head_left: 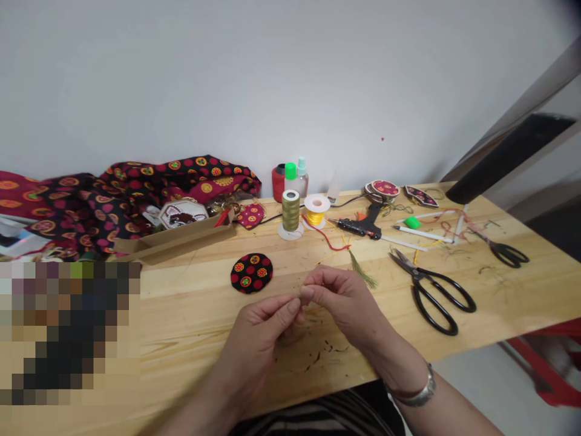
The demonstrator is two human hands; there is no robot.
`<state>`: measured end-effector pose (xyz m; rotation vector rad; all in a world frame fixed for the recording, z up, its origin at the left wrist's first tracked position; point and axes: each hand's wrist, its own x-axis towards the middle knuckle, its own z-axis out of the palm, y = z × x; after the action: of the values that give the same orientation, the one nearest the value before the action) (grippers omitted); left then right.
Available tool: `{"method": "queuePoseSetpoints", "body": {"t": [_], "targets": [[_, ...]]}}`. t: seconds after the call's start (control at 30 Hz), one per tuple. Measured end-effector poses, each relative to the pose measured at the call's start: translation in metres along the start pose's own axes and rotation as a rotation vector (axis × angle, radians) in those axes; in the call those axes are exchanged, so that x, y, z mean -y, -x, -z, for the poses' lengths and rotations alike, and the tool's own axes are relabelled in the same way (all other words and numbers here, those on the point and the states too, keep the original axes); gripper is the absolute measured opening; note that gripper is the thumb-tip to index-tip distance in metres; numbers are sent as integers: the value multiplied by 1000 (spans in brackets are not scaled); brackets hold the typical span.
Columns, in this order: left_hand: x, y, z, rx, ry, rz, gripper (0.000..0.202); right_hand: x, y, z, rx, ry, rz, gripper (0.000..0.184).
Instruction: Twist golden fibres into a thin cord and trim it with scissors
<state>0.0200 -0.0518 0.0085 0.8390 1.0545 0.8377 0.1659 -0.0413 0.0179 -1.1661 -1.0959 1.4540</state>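
Note:
My left hand [263, 330] and my right hand [338, 297] meet above the wooden table [190, 315], fingertips pinched together on something too thin to make out. A green tassel [363, 272] lies just beyond my right hand. A round black fabric disc [252, 273] with red and yellow dots lies a little past my left hand. Farther back stand a green thread spool [290, 210] and a yellow thread spool [316, 212].
Large black scissors [433, 290] lie to the right, smaller scissors [502, 248] farther right. A black glue gun [363, 225], white sticks, patterned fabric [136, 188], a cardboard box lid [177, 239] and bottles [295, 175] line the back. Thread scraps litter the table.

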Motion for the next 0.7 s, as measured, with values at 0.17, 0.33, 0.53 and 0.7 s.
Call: {"method": "queuePoseSetpoints", "body": {"t": [0.17,0.33,0.53,0.7], "targets": [[2,-1,0,9,52,17,19,1,0,0,-1,16,8,12],[1,0,-1,24,114,25,20,3,-2,1,-28,58,24,10],[-2,2,-3,3,233,49,24,3,-2,1,-17,88,43,12],[1,3,-5,16,240,33,19,4,-2,0,-46,104,55,12]]}}
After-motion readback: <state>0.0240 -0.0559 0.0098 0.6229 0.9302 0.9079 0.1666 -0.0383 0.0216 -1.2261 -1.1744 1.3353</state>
